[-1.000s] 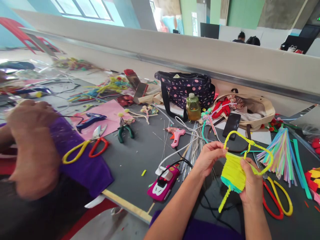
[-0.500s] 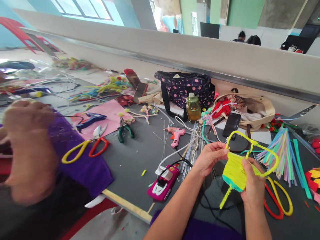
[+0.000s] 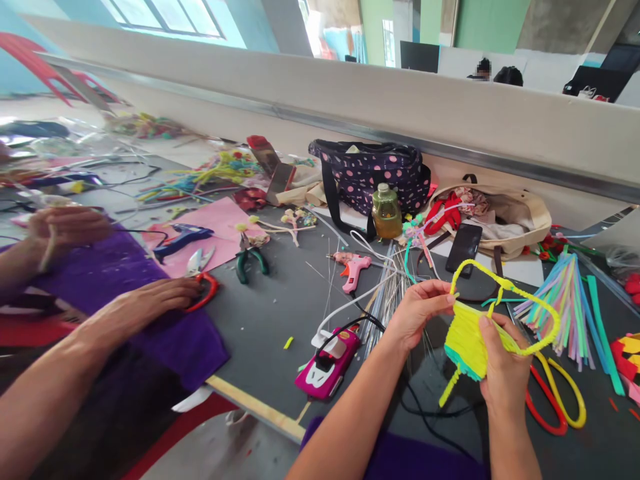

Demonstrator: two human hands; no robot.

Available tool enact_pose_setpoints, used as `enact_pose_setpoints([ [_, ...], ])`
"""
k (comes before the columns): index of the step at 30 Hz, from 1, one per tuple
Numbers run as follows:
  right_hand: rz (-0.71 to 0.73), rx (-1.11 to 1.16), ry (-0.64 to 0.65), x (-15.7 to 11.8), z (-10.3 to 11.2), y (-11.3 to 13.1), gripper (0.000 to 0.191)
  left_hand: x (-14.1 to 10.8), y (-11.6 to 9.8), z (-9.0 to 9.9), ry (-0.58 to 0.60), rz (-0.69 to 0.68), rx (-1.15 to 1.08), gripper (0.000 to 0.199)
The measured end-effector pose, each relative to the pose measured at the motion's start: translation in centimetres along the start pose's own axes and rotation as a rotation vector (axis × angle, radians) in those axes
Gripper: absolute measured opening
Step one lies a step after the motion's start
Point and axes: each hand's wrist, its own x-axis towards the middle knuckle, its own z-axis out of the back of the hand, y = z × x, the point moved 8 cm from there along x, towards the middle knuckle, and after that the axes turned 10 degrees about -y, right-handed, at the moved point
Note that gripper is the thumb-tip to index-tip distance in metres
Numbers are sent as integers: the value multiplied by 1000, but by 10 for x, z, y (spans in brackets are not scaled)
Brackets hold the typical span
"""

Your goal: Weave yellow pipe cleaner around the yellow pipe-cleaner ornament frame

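Observation:
A small bag-like piece made of yellow pipe cleaners (image 3: 466, 335), with a green lower edge and a looped handle, is held between both hands above the dark table. My left hand (image 3: 421, 312) pinches its upper left corner where the loop starts. From the right side my right hand (image 3: 505, 357) grips the body, thumb across the front and fingers behind. A twisted yellow end hangs from the bottom. Red-and-yellow scissors (image 3: 567, 407) lie beside my right wrist, their blades partly hidden behind the hand.
A pink glue gun (image 3: 354, 270), a magenta power strip (image 3: 327, 367) with cables, and thin wires lie left of my hands. Behind are a phone (image 3: 464, 248), a bottle (image 3: 387, 212) and bags. Pastel pipe cleaners (image 3: 563, 310) fan out rightward. A co-worker's hand (image 3: 155, 297) touches other scissors.
My hands and the yellow piece have barely moved. At the left, the co-worker's raised arm has come down, and one hand now reaches onto the scissors there.

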Motion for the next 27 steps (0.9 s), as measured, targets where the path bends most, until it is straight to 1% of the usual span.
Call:
enact_pose_setpoints([
  [5, -72, 27, 14, -1, -3, 1, 36, 0, -3, 2, 5, -26, 36, 27],
  [8, -125, 39, 18, -1, -3, 0, 35, 0, -3, 0, 29, -20, 18, 26],
  [11, -156, 50, 23, 0, -3, -1, 33, 0, 2, -4, 65, 28, -55, 27],
  [14, -173, 62, 45, 3, -4, -4, 32, -1, 9, -8, 76, 84, -148, 29],
  [19, -255, 113, 77, 4, -8, -12, 33, -3, 18, -17, 113, 159, -301, 32],
  [27, -257, 93, 88, 4, -9, -14, 35, -9, 22, -28, 212, 255, -434, 40],
])
